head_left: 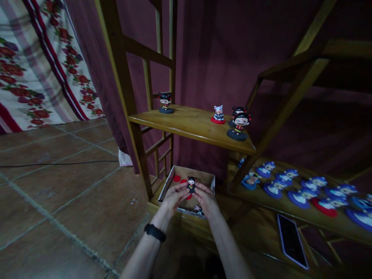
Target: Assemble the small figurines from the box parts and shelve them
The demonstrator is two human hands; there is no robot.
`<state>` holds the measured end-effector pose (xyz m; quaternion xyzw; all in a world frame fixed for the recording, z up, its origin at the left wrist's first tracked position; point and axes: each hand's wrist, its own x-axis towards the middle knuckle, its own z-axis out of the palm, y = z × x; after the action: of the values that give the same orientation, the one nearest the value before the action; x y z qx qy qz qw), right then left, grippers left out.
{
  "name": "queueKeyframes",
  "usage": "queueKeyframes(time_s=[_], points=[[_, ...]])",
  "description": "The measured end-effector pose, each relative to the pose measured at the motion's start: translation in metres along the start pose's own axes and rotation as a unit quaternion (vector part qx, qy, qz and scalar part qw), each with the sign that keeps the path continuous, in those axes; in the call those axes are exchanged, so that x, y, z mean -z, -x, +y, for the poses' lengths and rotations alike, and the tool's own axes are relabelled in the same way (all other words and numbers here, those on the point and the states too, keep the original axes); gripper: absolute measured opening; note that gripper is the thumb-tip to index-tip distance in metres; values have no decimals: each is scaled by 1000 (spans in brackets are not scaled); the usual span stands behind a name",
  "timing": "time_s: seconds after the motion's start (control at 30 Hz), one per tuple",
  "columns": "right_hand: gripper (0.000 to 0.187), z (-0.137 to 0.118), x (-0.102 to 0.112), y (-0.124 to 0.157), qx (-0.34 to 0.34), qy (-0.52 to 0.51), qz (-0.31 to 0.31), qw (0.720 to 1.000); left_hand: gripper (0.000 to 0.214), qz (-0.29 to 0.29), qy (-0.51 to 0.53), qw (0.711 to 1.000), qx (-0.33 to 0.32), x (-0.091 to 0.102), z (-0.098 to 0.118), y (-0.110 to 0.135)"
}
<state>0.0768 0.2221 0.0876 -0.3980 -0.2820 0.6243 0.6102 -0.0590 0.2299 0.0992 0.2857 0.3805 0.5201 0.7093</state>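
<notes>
Between my fingers I hold a small figurine (pixel 191 183) with black hair, two buns tied in red, and a dark base. My left hand (pixel 174 199) pinches it from the left, and my right hand (pixel 207 198) grips its right side. Both hands are over an open cardboard box (pixel 205 176) on the low shelf. Inside the box lie red discs (pixel 177 178) and, near its front edge, another small figurine (pixel 198 208), partly hidden by my right hand.
A wooden shelf (pixel 186 121) above the box bears a black-haired figurine (pixel 165 102) at left, a white-haired one (pixel 218 114) and two more black-haired ones at right. Several blue-haired figurines (pixel 276 187) stand on the lower right shelf. A phone (pixel 292 241) lies before them.
</notes>
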Motion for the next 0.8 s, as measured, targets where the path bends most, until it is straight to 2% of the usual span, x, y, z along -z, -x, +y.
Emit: queueKeyframes(time_s=[0.17, 0.57, 0.67, 0.8], points=[[33, -7, -1, 4, 14, 2, -13, 1000, 47, -20, -68, 996, -62, -7, -4, 4], [30, -5, 1, 2, 13, -20, -4, 1000, 57, 30, -111, 989, -96, -13, -9, 1], [28, -4, 1, 1, 13, -29, 0, 1000, 55, 25, -127, 984, -125, -15, -11, 0], [25, -4, -2, 1, 22, -20, -1, 1000, 52, 49, -168, 971, -162, -15, -15, -1]])
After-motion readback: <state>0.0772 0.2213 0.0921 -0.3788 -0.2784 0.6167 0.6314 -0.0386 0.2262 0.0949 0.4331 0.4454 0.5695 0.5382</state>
